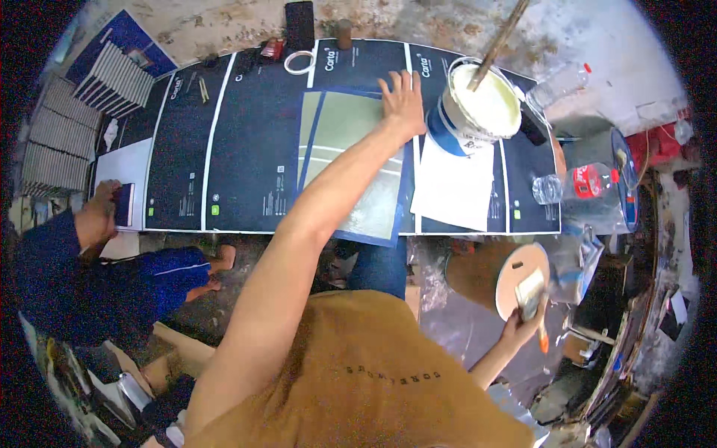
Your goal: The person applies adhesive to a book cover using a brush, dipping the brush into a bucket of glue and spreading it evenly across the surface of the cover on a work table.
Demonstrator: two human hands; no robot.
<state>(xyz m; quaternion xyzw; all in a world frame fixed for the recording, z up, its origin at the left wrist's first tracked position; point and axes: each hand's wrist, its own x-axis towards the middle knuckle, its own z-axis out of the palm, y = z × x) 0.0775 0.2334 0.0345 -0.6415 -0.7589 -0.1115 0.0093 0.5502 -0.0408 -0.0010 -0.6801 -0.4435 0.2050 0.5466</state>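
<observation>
My left hand (403, 108), fingers spread, rests at the top right corner of a blue-bordered sheet (351, 123) with a pale grey-green middle. The lower part of that sheet looks shiny. Out to the right and below the table's edge, my right hand (523, 326) grips a paintbrush (531, 291) with pale bristles and an orange-tipped handle. Just right of my left hand stands a white and blue bucket (452, 127) of creamy white paste, with a wooden stick (498, 45) standing in it.
White paper (454, 190) lies below the bucket. Plastic bottles (591, 181) are at the right, a tape roll (299, 63) at the back. Stacked boards (63, 138) rise at far left, where another person's hand (101, 209) holds a phone. A round-topped drum (515, 257) stands beneath the brush.
</observation>
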